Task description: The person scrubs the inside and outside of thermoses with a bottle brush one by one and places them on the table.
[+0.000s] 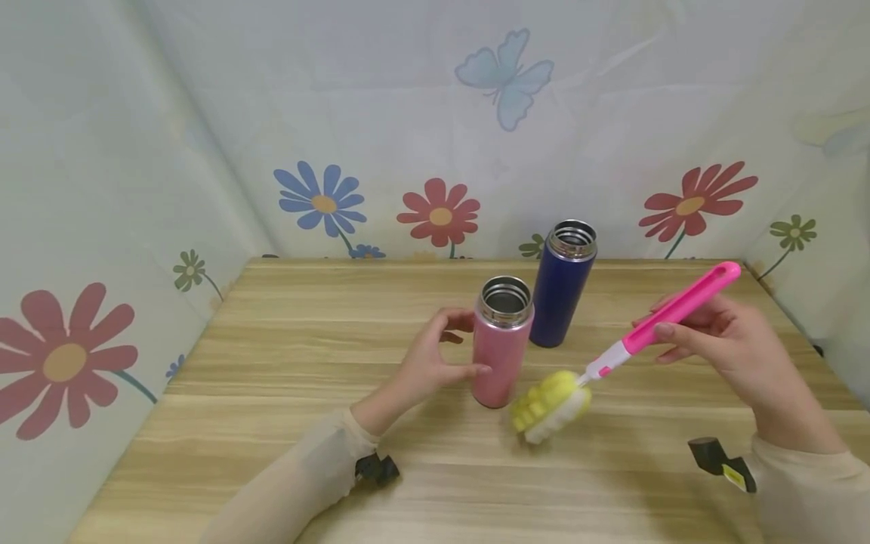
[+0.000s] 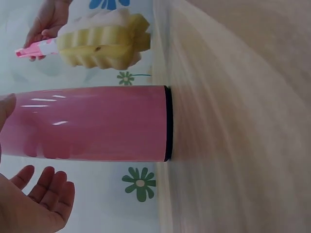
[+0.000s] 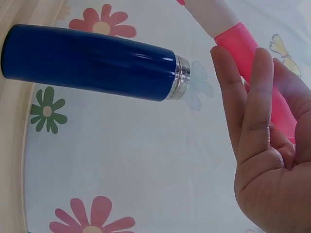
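Note:
A pink bottle (image 1: 501,355) without a lid stands upright on the wooden table. My left hand (image 1: 435,351) holds it from the left side, thumb across the front and a finger reaching behind; the other fingers (image 2: 51,191) curl loosely, apart from it in the left wrist view. In my right hand (image 1: 734,347) is a bottle brush, its pink handle (image 1: 680,310) pinched between thumb and fingers. The yellow and white sponge head (image 1: 552,404) points down and left, beside the pink bottle's base on the right. A lidless dark blue bottle (image 1: 563,291) stands behind.
The wooden table (image 1: 272,378) runs back to a pale curtain (image 1: 381,113) printed with flowers and a butterfly. Dark devices sit at my left wrist (image 1: 376,469) and right wrist (image 1: 722,462). The blue bottle stands close behind the pink one.

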Action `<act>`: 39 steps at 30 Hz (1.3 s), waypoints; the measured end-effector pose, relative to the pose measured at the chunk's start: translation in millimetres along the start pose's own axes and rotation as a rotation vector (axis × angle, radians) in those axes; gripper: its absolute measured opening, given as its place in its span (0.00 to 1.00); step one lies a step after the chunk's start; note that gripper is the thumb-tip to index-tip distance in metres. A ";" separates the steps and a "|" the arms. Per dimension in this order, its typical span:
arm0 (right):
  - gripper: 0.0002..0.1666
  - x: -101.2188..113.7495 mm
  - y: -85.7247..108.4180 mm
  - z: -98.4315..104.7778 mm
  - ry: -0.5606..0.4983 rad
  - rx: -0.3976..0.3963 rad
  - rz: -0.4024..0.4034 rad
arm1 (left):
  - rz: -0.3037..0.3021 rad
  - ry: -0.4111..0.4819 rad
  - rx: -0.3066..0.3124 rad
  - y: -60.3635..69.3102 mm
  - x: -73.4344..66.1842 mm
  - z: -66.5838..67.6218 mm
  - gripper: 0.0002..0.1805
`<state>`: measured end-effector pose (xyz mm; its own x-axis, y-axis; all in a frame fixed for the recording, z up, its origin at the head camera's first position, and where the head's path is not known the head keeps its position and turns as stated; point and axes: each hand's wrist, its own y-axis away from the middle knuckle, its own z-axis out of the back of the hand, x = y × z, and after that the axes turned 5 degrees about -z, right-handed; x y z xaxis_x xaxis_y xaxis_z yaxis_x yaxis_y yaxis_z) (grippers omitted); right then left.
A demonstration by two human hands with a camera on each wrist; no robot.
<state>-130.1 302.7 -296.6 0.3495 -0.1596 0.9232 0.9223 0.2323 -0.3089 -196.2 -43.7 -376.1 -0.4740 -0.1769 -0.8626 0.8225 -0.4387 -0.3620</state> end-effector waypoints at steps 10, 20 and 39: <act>0.18 0.4 0.3 3.7 -0.060 0.026 0.064 | 0.027 0.047 0.042 1.3 11.0 -9.5 0.41; 0.16 0.8 2.6 6.4 -0.049 0.026 0.074 | 0.046 0.102 0.060 -1.2 13.8 -12.6 0.40; 0.18 -1.6 5.7 9.9 -0.064 0.038 0.096 | 0.025 0.091 0.061 -5.7 15.5 -15.7 0.39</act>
<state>-127.1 313.8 -297.6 0.4238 -0.0733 0.9028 0.8776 0.2798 -0.3893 -203.3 -30.0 -392.9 -0.4206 -0.1091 -0.9007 0.8120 -0.4880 -0.3200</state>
